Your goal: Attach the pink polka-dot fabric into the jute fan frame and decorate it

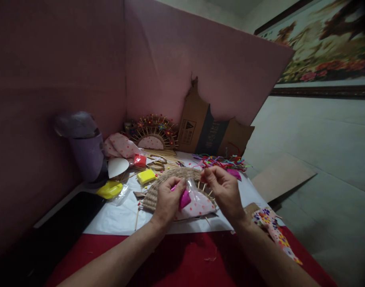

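Left hand (169, 199): is being curled shut around the magenta clay lump (185, 199), apparently so that the soft piece is being kept steady.
Right hand (222, 187): thumb and fingertips are being pinched closed on the upper edge of the clear wrapper (191, 185), seemingly so that the film is being drawn away from the clay.
Magenta clay lump: is being held between the two hands, just above the woven half-round (158, 187) and its dotted fabric centre (200, 206).
Woven half-round: is being kept flat on the white paper sheet (116, 217) directly under the hands, thin sticks jutting from its rim; probably placed there for easy reach.
Spare clay: a yellow block (146, 175) and a red block (140, 160) are being kept just behind the weaving, to the left.
Pipe cleaners (221, 161): are being left heaped behind the right hand.
Decorated fan piece (154, 133): is being propped against the pink board (158, 59) beside the cardboard box (200, 129), likely to keep it clear of the work.
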Demonstrator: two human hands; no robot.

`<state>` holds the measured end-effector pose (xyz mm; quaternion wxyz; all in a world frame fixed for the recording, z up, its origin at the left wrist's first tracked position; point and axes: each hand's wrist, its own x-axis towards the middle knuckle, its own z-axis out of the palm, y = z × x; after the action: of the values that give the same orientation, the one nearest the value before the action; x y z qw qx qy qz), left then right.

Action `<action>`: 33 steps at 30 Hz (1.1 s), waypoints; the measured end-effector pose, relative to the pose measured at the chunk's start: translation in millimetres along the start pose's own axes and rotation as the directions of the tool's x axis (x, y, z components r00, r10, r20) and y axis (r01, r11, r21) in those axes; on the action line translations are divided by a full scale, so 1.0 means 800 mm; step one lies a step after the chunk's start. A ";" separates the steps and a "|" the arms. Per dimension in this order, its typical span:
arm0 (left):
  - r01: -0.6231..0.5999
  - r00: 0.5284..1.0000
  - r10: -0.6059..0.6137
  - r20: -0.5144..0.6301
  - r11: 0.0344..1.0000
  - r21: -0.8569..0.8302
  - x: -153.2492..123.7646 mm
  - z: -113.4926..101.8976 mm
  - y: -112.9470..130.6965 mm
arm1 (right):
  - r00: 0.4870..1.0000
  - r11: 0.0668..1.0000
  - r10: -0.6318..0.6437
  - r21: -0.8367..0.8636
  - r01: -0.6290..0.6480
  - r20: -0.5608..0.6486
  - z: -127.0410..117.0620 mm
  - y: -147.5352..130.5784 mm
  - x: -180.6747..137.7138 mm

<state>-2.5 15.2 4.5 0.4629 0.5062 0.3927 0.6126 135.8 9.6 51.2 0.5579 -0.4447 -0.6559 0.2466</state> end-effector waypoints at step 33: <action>-0.067 0.997 0.055 0.054 0.964 0.256 0.002 -0.003 0.005 | 0.963 0.979 0.183 0.056 -0.198 0.199 -0.007 0.027 -0.035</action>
<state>-5.2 15.6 7.9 0.3831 0.5881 0.4424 0.5583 147.5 -5.0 20.9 0.4819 -0.4585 -0.6511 0.3655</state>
